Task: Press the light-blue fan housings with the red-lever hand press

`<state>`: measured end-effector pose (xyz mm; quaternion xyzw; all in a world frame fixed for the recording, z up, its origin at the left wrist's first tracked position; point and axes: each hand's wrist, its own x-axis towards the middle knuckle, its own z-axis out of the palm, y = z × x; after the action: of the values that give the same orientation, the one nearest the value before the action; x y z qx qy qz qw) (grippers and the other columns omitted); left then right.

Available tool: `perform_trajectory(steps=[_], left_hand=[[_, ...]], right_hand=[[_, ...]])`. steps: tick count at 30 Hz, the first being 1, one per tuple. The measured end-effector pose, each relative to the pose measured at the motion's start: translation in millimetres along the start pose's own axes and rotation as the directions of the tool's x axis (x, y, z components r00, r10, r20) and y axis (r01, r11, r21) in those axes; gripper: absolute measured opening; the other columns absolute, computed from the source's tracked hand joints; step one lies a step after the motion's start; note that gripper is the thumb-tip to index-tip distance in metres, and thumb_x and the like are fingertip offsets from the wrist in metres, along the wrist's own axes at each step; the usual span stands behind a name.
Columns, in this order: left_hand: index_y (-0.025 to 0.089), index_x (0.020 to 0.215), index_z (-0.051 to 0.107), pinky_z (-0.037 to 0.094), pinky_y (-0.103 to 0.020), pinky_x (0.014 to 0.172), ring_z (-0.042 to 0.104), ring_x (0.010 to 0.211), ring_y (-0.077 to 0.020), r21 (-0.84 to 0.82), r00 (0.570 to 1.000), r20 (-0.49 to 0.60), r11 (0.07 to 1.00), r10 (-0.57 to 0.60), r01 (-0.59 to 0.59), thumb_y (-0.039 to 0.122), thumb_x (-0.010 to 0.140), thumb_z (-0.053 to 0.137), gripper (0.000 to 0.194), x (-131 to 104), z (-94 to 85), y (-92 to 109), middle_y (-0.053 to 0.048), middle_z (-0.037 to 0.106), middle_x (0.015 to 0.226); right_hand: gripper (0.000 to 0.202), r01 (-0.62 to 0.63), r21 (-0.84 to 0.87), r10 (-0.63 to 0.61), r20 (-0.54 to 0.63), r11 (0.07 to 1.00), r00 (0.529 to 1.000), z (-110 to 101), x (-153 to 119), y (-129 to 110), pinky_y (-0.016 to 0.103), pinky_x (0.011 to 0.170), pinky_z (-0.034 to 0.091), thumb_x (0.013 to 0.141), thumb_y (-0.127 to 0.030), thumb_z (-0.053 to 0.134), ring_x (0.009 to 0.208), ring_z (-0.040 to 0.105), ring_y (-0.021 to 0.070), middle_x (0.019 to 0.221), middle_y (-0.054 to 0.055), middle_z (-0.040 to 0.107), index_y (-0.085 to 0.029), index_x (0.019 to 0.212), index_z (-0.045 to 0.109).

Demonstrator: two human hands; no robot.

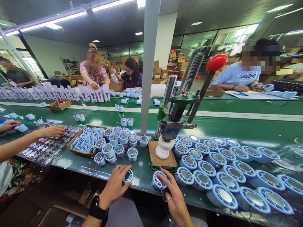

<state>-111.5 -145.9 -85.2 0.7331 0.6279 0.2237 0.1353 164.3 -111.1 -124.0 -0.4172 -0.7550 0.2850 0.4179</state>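
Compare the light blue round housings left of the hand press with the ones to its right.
The light blue round housings on the left show narrow rims around their metal discs, while the light blue round housings on the right have broad, slotted rings. The left group is a small, tight cluster, with at least one housing stacked on another; the right group is larger and spreads out in one layer. Both have silver-grey centres facing up.

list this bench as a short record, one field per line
left hand: around a blue unit, hold unclear
right hand: fingers over another blue unit, wires below
machine: hand press with red knob, white discs beneath
box: cardboard, pale blue rings
left of press: clustered blue units, some stacked
right of press: rows of blue units, metal centres up
far side: people working, upright white cartons
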Motion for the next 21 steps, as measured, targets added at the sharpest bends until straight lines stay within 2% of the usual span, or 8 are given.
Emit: perform_trajectory(steps=[3,5,8,10,13,17,19,21], left_hand=[[0.021,0.147,0.040,0.043,-0.053,0.105,0.050,0.123,-0.0315,0.030,0.994,-0.090,0.997,-0.062,0.065,0.027,0.079,0.070,0.074,6,1.6,0,-0.014,0.056,0.137],[0.021,0.148,0.038,0.041,-0.055,0.107,0.047,0.127,-0.0326,0.030,0.998,-0.054,0.999,-0.030,0.031,0.031,0.079,0.071,0.077,8,-1.4,-2,-0.014,0.052,0.142],[0.026,0.140,0.050,0.040,-0.053,0.109,0.047,0.127,-0.0303,-0.007,0.999,0.021,0.999,0.050,-0.050,0.025,0.085,0.062,0.057,9,-8.3,-8,-0.009,0.054,0.142],[0.025,0.134,0.055,0.044,-0.051,0.106,0.052,0.121,-0.0290,-0.050,0.999,-0.039,0.998,0.027,-0.029,0.024,0.086,0.059,0.047,10,-7.2,-7,-0.009,0.061,0.133],[0.022,0.139,0.047,0.049,-0.047,0.099,0.059,0.112,-0.0271,-0.182,0.980,-0.182,0.982,-0.080,0.046,0.030,0.086,0.064,0.057,13,7.7,16,-0.010,0.064,0.124],[0.021,0.151,0.029,0.050,-0.043,0.098,0.060,0.111,-0.0266,-0.288,0.969,-0.221,0.957,-0.105,0.038,0.028,0.083,0.068,0.078,22,33.7,65,-0.012,0.061,0.124],[0.020,0.148,0.036,0.049,-0.045,0.101,0.057,0.117,-0.0288,-0.264,0.974,-0.204,0.963,-0.101,0.045,0.024,0.081,0.068,0.074,29,40.5,81,-0.013,0.057,0.128],[0.021,0.138,0.049,0.048,-0.046,0.102,0.054,0.121,-0.0298,-0.238,0.977,-0.179,0.969,-0.113,0.068,0.021,0.079,0.068,0.062,36,42.8,87,-0.012,0.054,0.128]], right_hand=[[0.049,0.001,0.030,0.000,-0.031,1.000,1.000,-2,7,-2,0.039,0.107,0.049,0.090,-0.015,0.037,0.130,0.053,0.0224,0.144,0.004,0.049,-0.031,0.126,0.066],[0.040,0.006,0.037,-0.005,-0.022,0.999,1.000,-6,10,-3,0.038,0.104,0.050,0.095,-0.025,0.040,0.126,0.056,0.0231,0.140,0.007,0.053,-0.029,0.124,0.068],[0.033,-0.001,0.041,0.001,-0.004,0.999,1.000,-9,13,-7,0.038,0.102,0.051,0.091,-0.033,0.053,0.123,0.058,0.0249,0.135,0.010,0.056,-0.026,0.119,0.069],[0.029,-0.030,0.053,0.031,-0.024,0.998,0.999,-5,15,-11,0.037,0.101,0.052,0.085,-0.029,0.062,0.120,0.060,0.0248,0.130,0.010,0.059,-0.023,0.111,0.070],[0.036,-0.089,0.078,0.096,-0.094,0.993,0.991,12,20,-17,0.037,0.102,0.052,0.079,-0.021,0.064,0.116,0.063,0.0239,0.124,0.010,0.064,-0.020,0.114,0.066],[0.057,-0.097,0.090,0.112,-0.179,0.991,0.977,40,25,-18,0.038,0.103,0.052,0.074,-0.013,0.058,0.116,0.064,0.0236,0.127,0.012,0.064,-0.017,0.131,0.057],[0.058,-0.074,0.089,0.092,-0.228,0.993,0.969,48,25,-16,0.037,0.102,0.053,0.073,-0.010,0.053,0.116,0.064,0.0229,0.127,0.012,0.064,-0.016,0.130,0.058],[0.056,-0.059,0.084,0.078,-0.252,0.995,0.965,52,24,-14,0.037,0.101,0.054,0.075,-0.010,0.052,0.116,0.064,0.0221,0.128,0.012,0.064,-0.017,0.130,0.058]])
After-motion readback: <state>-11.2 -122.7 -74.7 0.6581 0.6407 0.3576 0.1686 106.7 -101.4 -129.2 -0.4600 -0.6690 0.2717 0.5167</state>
